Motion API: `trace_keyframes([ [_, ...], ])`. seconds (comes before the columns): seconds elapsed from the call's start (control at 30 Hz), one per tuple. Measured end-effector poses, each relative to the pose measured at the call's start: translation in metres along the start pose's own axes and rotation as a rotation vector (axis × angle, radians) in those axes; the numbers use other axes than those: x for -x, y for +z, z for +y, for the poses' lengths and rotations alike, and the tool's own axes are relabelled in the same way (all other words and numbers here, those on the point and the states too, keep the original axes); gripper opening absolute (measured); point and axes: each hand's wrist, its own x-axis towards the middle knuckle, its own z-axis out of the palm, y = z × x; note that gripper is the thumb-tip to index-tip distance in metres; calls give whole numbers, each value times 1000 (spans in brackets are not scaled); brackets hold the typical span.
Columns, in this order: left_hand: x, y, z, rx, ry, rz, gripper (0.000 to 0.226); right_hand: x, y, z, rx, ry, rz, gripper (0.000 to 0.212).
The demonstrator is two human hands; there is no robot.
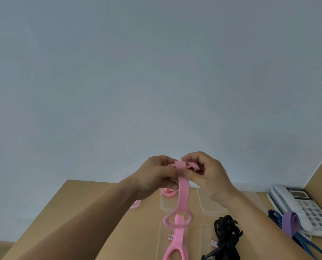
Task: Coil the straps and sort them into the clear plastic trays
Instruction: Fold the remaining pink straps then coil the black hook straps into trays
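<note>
Black straps (225, 233) lie loose near the front edge of the tabletop (100, 212). Above, left hand (156, 175) and right hand (207, 175) both pinch the pink strap (183, 192) at its top end, starting the coil; the rest hangs. Next: roll downward, then deposit in the far clear tray (165, 204).

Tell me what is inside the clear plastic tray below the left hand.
A coiled pink strap lies in the clear plastic tray; the left hand and the hanging pink strap cover part of it.
</note>
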Motion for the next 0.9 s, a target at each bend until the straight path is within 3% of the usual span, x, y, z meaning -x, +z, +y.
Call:
trace_keyframes([
  [0.07, 0, 2, 1, -21, 10, -35, 24, 2, -2, 1, 0, -2, -5, 28],
  [0.2, -4, 3, -5, -18, 39, 89, 28, 4, -6, 1, -41, 34, -53, 32],
  [0.33, -6, 3, -8, -28, 130, 122, 23, 2, -8, -1, -122, 125, 10, 33],
  [0.43, -6, 3, -9, -89, 162, 122, 27, 1, -6, -2, -113, 169, -3, 17],
  [0.57, -7, 3, -13, -102, 111, 139, 44, 1, -3, 0, -40, 132, 16, 11],
  [0.7, -3, 1, -10, -187, 23, 25, 22, 2, -4, 0, -8, 64, 28, 10],
  [0.9, 1, 0, -6, -187, -13, 51, 26, 2, -2, 4, 30, 55, 17, 20],
])
